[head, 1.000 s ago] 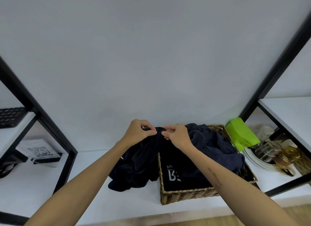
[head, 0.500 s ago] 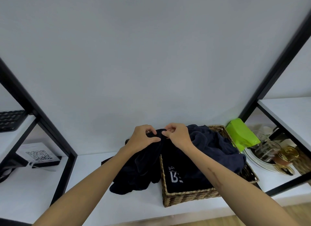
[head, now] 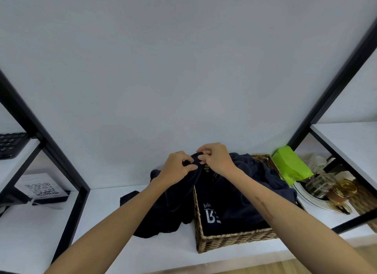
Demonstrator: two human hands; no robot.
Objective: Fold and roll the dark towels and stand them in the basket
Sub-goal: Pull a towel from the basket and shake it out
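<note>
Two hands [head: 177, 167] [head: 216, 158], one basket [head: 234, 238], one green pouch [head: 290, 164], one keyboard [head: 10, 144].

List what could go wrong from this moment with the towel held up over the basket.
1. Both hands, left hand and right hand, pinch the same small bunch of the dark towel; so narrow a grip may slip or leave the cloth twisted.
2. The towel drapes over the wicker basket rim, so pulling may snag it or drag the basket along the shelf.
3. A wide swing could reach the glassware at the right.
</note>
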